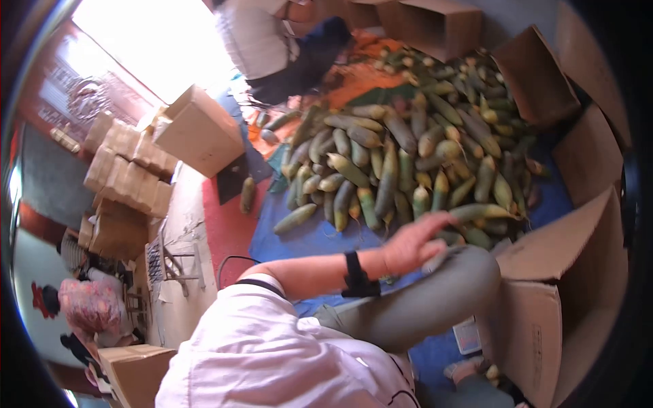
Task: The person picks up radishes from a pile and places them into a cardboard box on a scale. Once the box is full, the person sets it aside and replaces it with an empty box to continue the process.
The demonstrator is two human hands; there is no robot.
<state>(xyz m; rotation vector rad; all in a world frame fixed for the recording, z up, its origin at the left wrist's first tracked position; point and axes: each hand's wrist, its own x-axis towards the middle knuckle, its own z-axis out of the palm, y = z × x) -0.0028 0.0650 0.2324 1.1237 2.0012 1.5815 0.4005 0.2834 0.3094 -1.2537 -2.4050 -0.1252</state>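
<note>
My left hand (pixel 413 245), with a black band on its wrist, is stretched out over my bent, grey-trousered knee (pixel 469 272). Its fingers point toward a heap of long green vegetables (pixel 388 163) with pale tips and thin root tails, which look like green radishes. The thumb stands apart from the fingers, and no object shows in the hand. Nearest to the fingertips, one pale green radish (pixel 484 212) lies at the heap's front edge. My right hand is out of sight.
A large open cardboard box (pixel 530 326) stands at my right, with more boxes (pixel 537 78) behind the heap. Blue sheeting (pixel 279 248) lies beneath the radishes. One person (pixel 258 41) crouches behind; another (pixel 92 302) is far left. Stacked cartons (pixel 129 163) stand left.
</note>
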